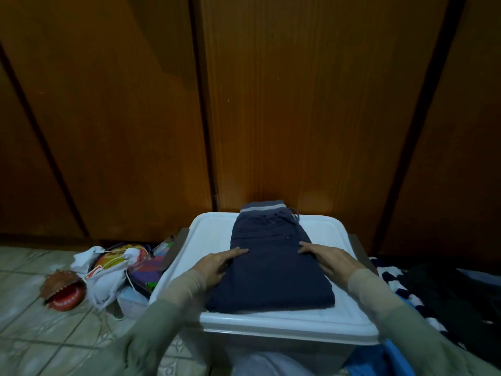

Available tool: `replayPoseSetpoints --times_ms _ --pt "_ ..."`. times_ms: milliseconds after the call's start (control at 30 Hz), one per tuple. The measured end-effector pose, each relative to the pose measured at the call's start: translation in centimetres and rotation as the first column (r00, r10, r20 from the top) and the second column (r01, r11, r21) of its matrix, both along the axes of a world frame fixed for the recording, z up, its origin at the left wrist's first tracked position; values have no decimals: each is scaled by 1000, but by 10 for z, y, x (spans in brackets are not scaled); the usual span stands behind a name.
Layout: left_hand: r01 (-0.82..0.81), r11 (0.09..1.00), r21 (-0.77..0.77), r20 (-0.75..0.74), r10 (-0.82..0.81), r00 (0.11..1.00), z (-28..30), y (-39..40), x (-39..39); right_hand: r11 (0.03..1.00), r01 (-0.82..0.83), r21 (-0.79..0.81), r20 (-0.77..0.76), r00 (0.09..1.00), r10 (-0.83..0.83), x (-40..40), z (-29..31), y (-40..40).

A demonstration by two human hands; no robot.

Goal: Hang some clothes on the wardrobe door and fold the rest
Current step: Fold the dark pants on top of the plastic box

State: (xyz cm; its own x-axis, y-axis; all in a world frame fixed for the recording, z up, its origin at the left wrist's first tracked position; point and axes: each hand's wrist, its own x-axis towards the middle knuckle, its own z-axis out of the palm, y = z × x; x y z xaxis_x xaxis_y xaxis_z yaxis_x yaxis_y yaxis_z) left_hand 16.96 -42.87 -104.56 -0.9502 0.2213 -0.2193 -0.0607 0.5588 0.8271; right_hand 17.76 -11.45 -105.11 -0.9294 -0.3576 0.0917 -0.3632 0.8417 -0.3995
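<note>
L hand (217, 264) lies flat, fingers straight, resting on the left edge of the folded navy shorts (271, 270). R hand (329, 260) does the same on the right edge; the hands are apart and neither grips. Shorts lie on the white lid of a plastic bin (276, 321), their grey waistband at the far end by the wooden wardrobe doors (298, 104). On the tiled floor (32, 267), left of the bin: a white drawstring bag (105, 280) and a toothy toy mouth (63, 290). Right of the bin: a dark, striped clothes pile (423, 291).
</note>
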Motion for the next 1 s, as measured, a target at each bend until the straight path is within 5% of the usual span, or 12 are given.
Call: replayPoseSetpoints --times_ms 233,333,433,567,700,900,1000 --pt "211 960 -183 -151 -239 959 -5 -6 2 997 49 -64 155 987 -39 8 17 -5" --pt "40 947 -318 -271 -131 954 -14 4 -1 987 158 -38 127 980 -152 8 18 -9" --pt "-166 941 -293 -363 51 930 -8 17 3 948 259 -183 159 960 -232 12 20 -21" --pt "-252 912 -325 -272 165 948 0 38 10 793 451 -409 286 889 -359 16 6 -30" --pt "-348 842 -413 -226 275 934 3 51 12 779 548 -305 288 833 -473 10 7 -34" --pt "-285 825 -489 -73 287 955 17 50 -4 775 623 -103 248 771 -587 2 12 -39" --pt "-368 785 -498 -138 348 928 16 49 -2 758 652 3 100 754 -649 9 17 -41"
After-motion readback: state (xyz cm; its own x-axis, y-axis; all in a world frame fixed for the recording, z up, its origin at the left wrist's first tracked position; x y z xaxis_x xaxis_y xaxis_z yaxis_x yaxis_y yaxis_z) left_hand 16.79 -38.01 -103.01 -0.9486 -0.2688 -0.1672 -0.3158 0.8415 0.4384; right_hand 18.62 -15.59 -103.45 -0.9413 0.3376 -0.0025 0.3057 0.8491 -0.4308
